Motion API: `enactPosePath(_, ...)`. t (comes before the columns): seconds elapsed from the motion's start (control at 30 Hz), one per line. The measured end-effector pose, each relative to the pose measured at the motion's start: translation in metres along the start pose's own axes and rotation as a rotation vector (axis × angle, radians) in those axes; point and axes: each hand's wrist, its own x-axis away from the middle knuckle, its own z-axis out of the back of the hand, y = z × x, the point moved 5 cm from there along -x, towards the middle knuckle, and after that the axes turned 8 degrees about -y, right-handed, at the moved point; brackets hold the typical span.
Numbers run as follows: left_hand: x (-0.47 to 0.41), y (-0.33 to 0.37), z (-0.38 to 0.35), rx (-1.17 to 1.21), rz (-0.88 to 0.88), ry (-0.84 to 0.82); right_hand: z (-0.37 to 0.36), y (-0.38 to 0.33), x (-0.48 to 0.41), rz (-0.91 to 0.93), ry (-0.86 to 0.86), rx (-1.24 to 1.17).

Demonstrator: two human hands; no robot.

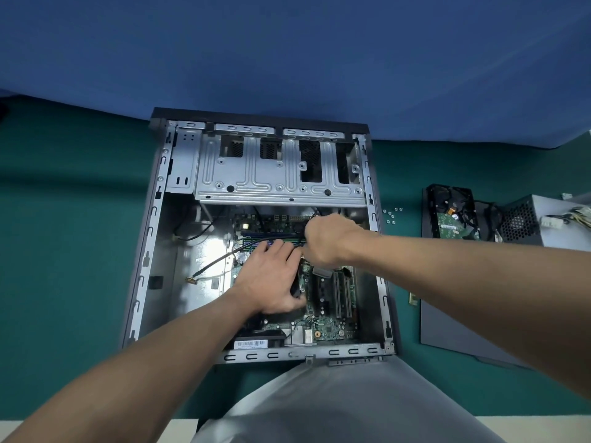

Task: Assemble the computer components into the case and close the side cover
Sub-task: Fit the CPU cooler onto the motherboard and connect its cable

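Note:
An open computer case (153, 238) lies on its side on the green table, with a green motherboard (329, 330) mounted inside. My left hand (271, 279) rests over a black cooler fan (295, 287) on the board, thumb curled round its near edge. My right hand (329, 239) is curled into a fist just above it, near the memory slots (265, 236); what it grips is hidden. A black cable (224, 254) runs from the hands to the left. The side cover (447, 321) lies flat to the right of the case.
A hard drive (451, 212) and a grey power supply (537, 223) with loose wires sit on the far end of the side cover. Several small screws (391, 215) lie beside the case. A memory stick (413, 298) pokes out at the cover's left edge. A blue wall stands behind.

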Motion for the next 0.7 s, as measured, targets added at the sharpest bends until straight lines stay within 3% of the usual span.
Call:
enactPosePath(0.13,0.000,0.000,0.000,0.006,0.007,-0.035,-0.004,-0.024,0.023,0.335,0.172,0.804)
enactPosePath(0.2,0.000,-0.001,-0.001,0.011,0.010,-0.045,-0.008,-0.030,0.028,0.494,0.246,0.957)
enactPosePath(0.33,0.000,0.001,0.000,0.030,0.005,-0.017,-0.008,-0.021,0.024,0.467,0.253,0.884)
enactPosePath(0.5,0.000,0.000,0.000,0.012,0.003,0.002,0.000,0.005,-0.002,-0.051,0.074,-0.008)
enactPosePath(0.6,0.001,0.000,0.001,0.009,-0.002,0.008,-0.001,0.001,-0.001,-0.006,-0.020,0.096)
enactPosePath(0.7,0.001,0.000,0.003,0.001,-0.002,-0.001,-0.003,-0.010,0.013,0.168,0.060,0.480)
